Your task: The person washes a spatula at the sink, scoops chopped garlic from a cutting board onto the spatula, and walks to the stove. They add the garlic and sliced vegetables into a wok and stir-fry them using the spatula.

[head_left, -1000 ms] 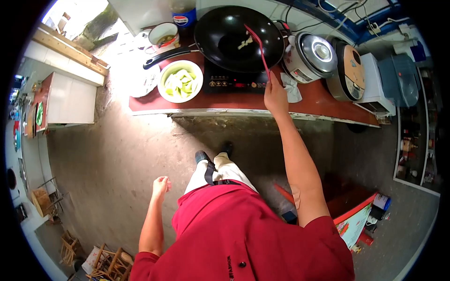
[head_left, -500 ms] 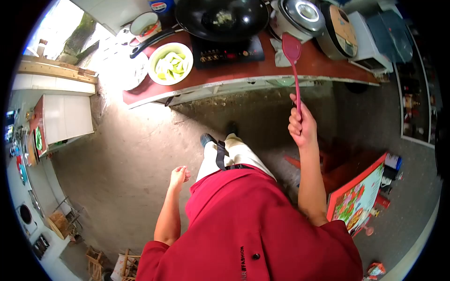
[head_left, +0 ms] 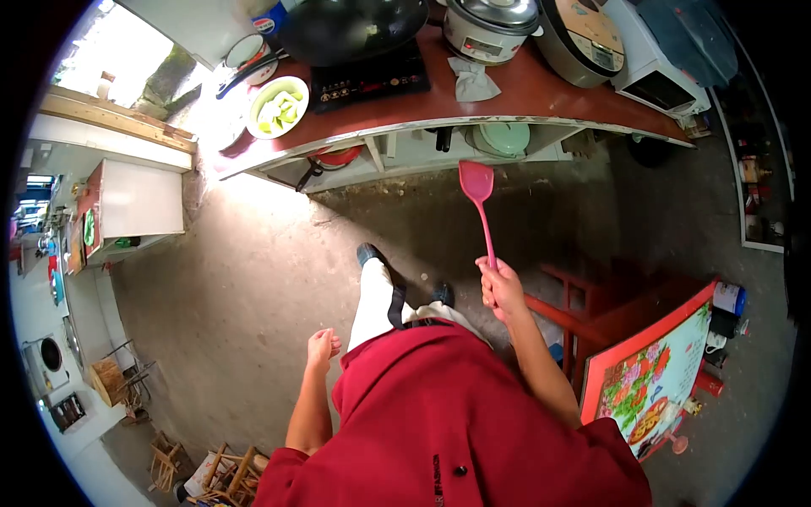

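My right hand (head_left: 503, 290) is closed round the handle of a pink spatula (head_left: 478, 188), whose blade points away from me over the floor, short of the counter's front edge. My left hand (head_left: 323, 346) hangs low beside my body, fingers curled in, with nothing visible in it. On the counter ahead, a black wok (head_left: 351, 32) stands on an induction cooker (head_left: 369, 80), partly cut off by the top of the view. Left of the cooker is a white bowl (head_left: 297, 87) of pale green vegetable pieces (head_left: 277, 112).
Right along the red counter (head_left: 363, 122) stand a rice cooker (head_left: 486, 42), a second cooker (head_left: 587, 51) and a microwave (head_left: 663, 89). A crumpled cloth (head_left: 475, 83) lies near the edge. Pans sit on the shelf below. A table with a floral top (head_left: 650, 372) stands to my right.
The spatula and my right hand have come down and left, away from the counter. My view has shifted, showing more of the shelf under the counter. My feet have changed position in a step.
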A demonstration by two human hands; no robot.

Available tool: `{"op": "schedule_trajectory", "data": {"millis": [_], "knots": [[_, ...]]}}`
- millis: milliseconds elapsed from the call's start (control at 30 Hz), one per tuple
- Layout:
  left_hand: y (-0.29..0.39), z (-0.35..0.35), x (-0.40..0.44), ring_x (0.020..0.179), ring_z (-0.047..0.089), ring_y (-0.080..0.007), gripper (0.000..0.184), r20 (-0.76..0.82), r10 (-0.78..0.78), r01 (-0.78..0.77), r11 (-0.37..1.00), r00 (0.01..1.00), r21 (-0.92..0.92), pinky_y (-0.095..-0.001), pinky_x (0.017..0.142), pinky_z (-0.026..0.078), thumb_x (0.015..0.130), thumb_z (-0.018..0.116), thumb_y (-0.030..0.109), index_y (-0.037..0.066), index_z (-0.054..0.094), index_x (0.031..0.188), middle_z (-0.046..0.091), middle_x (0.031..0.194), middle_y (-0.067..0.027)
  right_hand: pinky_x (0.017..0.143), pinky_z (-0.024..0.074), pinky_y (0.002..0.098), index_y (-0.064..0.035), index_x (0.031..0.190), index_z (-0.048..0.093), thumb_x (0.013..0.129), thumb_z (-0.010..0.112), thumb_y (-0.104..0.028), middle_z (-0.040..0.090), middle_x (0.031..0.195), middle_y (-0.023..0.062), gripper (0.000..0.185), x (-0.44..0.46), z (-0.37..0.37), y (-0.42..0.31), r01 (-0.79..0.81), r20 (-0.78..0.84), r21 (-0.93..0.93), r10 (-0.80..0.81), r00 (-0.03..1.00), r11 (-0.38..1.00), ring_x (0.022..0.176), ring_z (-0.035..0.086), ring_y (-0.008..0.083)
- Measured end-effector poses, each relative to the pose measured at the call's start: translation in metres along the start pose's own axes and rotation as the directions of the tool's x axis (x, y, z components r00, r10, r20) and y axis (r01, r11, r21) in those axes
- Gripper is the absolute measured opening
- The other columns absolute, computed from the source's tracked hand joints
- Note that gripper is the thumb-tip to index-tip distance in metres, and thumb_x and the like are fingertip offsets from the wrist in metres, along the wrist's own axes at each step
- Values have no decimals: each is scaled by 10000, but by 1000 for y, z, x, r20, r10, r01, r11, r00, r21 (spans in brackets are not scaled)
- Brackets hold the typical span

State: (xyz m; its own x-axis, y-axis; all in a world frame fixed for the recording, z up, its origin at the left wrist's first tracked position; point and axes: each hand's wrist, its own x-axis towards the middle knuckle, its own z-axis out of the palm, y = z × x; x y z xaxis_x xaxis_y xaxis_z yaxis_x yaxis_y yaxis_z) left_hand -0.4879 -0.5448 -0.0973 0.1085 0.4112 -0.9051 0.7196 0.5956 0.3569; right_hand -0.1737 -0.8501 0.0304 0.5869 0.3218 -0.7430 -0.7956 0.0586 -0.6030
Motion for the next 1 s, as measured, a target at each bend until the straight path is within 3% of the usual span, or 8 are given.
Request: {"op": "schedule_trajectory", "data": {"millis": [167,267,467,567,700,867,933,1000], "knots": [[10,54,-64,621,570,-118,202,-13,407,-403,907,913,125,-248,539,458,927,549,152,16,602,1066,623,790,-43,314,275,230,-94,1035,544,918,559,-131,405,536,-43,123,-20,-66,20,17,-32,-85,-20,999,996,345,348,54],[74,112,-148,744,634,-134,208,226,512,-539,839,829,73,-254,641,487,934,535,141,21,622,1079,669,879,-62,307,304,255,-80,1065,550,880,563,-83,418,524,-20,186,-34,-98,27,37,-35,-59,-39,999,998,344,374,78],[260,237,-305,829,581,-97,271,636,755,-957,276,157,-90,-243,756,481,964,515,145,-25,561,1169,635,930,-49,326,276,256,-52,1059,538,881,513,-66,400,510,2,180,-48,-143,22,109,-38,83,-107,994,991,348,353,95],[374,306,-326,781,567,-100,287,627,767,-988,-57,-136,-145,-253,717,476,934,542,150,-15,569,1167,625,859,-37,323,289,267,-64,1027,541,865,511,-46,399,512,-2,166,-47,-162,14,153,-95,146,-140,986,977,348,358,102],[525,380,-351,740,583,-108,352,516,856,-992,46,-20,-114,-258,644,490,910,557,214,8,572,1196,638,879,-50,327,294,267,-75,1000,541,858,506,-39,392,512,-4,151,-45,-187,3,158,-193,208,-118,974,965,348,365,106],[698,432,-378,728,574,-104,371,262,941,-976,-211,-216,-47,-236,586,466,903,563,154,-17,532,1230,616,892,-36,326,301,267,-64,977,563,836,516,-16,403,504,-4,156,-21,-227,8,229,-355,112,-176,918,967,356,378,105],[798,452,-366,791,578,-117,376,105,890,-882,-455,-445,121,-264,663,474,897,562,170,2,543,1233,621,945,-46,347,332,260,-49,957,577,833,559,-29,449,539,-7,127,-12,-236,1,220,-501,69,-157,851,973,378,402,88],[841,460,-393,874,607,-152,399,77,924,-923,-380,-375,57,-295,743,491,888,579,208,14,557,1235,641,1021,-70,369,316,233,-81,1015,592,839,604,-107,436,553,-34,178,3,-251,7,291,-520,18,-240,820,956,405,389,67]]}}
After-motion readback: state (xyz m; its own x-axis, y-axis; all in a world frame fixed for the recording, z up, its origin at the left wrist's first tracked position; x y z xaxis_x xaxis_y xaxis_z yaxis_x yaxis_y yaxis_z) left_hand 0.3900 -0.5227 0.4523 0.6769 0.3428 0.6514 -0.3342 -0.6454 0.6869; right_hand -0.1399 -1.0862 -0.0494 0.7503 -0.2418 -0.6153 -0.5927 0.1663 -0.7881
